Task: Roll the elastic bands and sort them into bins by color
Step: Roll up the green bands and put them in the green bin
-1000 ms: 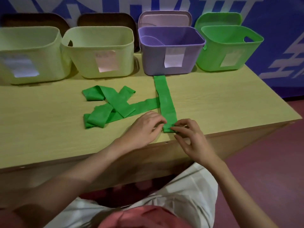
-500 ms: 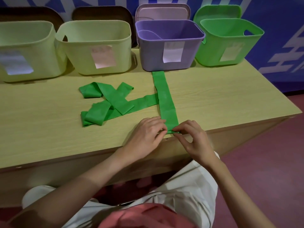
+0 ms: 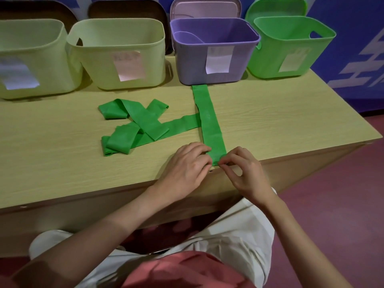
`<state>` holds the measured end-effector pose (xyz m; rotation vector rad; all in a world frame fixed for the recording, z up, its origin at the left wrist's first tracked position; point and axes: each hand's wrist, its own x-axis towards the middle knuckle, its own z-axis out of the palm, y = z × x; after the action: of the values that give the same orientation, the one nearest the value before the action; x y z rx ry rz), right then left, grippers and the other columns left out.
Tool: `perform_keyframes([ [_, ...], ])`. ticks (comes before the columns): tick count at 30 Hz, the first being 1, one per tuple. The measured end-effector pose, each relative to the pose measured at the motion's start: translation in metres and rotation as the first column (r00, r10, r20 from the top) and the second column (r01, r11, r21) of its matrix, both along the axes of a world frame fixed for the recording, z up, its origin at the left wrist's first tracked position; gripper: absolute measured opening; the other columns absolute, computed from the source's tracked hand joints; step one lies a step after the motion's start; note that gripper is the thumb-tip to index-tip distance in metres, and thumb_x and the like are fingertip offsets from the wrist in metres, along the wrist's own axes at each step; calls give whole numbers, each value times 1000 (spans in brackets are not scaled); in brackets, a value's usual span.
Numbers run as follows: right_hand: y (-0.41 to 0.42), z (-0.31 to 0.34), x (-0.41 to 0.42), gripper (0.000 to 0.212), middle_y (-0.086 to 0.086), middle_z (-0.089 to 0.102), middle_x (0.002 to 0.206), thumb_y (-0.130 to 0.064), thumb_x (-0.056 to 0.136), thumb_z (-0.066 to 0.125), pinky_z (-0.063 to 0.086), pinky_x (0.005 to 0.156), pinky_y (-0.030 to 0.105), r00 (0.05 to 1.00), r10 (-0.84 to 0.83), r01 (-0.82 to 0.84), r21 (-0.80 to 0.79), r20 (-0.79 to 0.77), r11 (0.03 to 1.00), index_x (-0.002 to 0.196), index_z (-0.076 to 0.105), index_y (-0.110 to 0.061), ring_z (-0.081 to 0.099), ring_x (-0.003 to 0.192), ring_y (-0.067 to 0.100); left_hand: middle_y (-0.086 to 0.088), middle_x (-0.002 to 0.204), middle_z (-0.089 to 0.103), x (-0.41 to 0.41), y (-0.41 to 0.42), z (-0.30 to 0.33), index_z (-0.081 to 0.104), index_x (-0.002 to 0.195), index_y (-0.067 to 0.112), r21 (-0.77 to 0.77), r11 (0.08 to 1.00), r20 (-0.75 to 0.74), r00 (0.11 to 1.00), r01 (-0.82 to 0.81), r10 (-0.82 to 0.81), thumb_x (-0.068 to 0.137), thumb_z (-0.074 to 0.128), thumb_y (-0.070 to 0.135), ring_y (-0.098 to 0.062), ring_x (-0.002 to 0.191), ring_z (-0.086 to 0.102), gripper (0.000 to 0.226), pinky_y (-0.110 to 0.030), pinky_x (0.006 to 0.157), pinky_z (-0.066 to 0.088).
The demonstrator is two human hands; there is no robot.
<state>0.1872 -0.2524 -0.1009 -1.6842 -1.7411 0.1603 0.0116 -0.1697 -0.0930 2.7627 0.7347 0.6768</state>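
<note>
**Both hands at the near end of a green band**

A green elastic band (image 3: 208,121) lies flat from the purple bin (image 3: 214,50) to the table's (image 3: 270,113) front edge. The left hand (image 3: 187,165) and right hand (image 3: 245,171) pinch its near end, seemingly folding it. More green band (image 3: 135,129) lies tangled just left.

Open table (image 3: 270,121) right of the straight band (image 3: 209,121); tangled band (image 3: 135,129) left; bins (image 3: 216,53) behind
</note>
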Motion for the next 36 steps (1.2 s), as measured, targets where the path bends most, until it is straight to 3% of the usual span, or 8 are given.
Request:
perform_keyframes([
  [5, 4, 0, 2, 9, 3, 56, 83, -12, 87, 60, 47, 69, 37, 998, 36, -35, -26, 43, 999, 88, 68, -8, 53, 78, 20, -5, 94, 61, 1, -1, 3, 70, 89, 8, 74, 997, 16, 1000, 10, -11, 87, 66, 18, -20, 94, 53, 11, -32, 76, 48],
  [11, 6, 1, -5, 10, 2, 55, 82, -10, 87, 58, 48, 68, 41, 999, -23, 24, -43, 32, 999, 88, 67, -9, 53, 75, 22, -4, 84, 60, 2, -5, 0, 70, 87, 8, 51, 999, 13, 1000, 3, -4, 87, 64, 13, -18, 82, 53, 8, -28, 71, 46],
  [15, 8, 5, -10, 12, -3, 55, 78, -5, 83, 63, 50, 70, 44, 990, -121, 115, -85, -68, 990, 95, 63, -9, 55, 73, 20, 2, 80, 65, 7, -9, 11, 73, 87, 11, -215, 971, 67, 991, -101, 118, 85, 66, 14, -9, 76, 55, 8, -21, 70, 47],
  [17, 10, 9, -14, 17, -3, 56, 75, -2, 82, 65, 50, 70, 39, 975, -191, 176, -130, -113, 976, 97, 61, -8, 56, 72, 17, 7, 73, 66, 10, -10, 20, 75, 82, 16, -405, 891, 58, 967, -205, 248, 83, 65, 16, -1, 67, 56, 9, -8, 61, 42],
  [19, 12, 12, -17, 16, -5, 55, 73, -2, 81, 63, 46, 66, 31, 962, -245, 225, -153, -124, 962, 96, 60, -7, 54, 70, 15, 10, 69, 67, 14, -10, 27, 75, 79, 20, -485, 825, -2, 944, -289, 330, 81, 66, 19, 1, 62, 58, 9, -4, 53, 38],
  [24, 12, 13, -19, 11, -5, 55, 75, -2, 82, 66, 40, 64, 23, 942, -297, 269, -179, -154, 946, 90, 61, -7, 52, 69, 10, 9, 63, 65, 23, -6, 37, 74, 72, 18, -495, 785, -99, 922, -371, 374, 73, 72, 22, -5, 63, 60, 4, -26, 64, 54],
  [31, 12, 9, -9, 5, 3, 53, 86, -7, 81, 74, 45, 69, 29, 963, -230, 214, -122, -139, 969, 84, 70, -9, 52, 73, 15, 0, 69, 67, 28, 4, 42, 68, 68, 12, -444, 803, -213, 918, -397, 336, 70, 76, 20, -15, 70, 62, 12, -30, 64, 51],
  [36, 11, 3, -5, 1, 8, 57, 81, -5, 83, 70, 48, 64, 43, 992, -72, 70, 23, 103, 997, 84, 70, -4, 53, 75, 25, 7, 75, 57, 23, 8, 32, 55, 80, 19, -499, 802, -132, 943, -329, 304, 76, 73, 15, -11, 71, 56, 19, -26, 62, 47],
])
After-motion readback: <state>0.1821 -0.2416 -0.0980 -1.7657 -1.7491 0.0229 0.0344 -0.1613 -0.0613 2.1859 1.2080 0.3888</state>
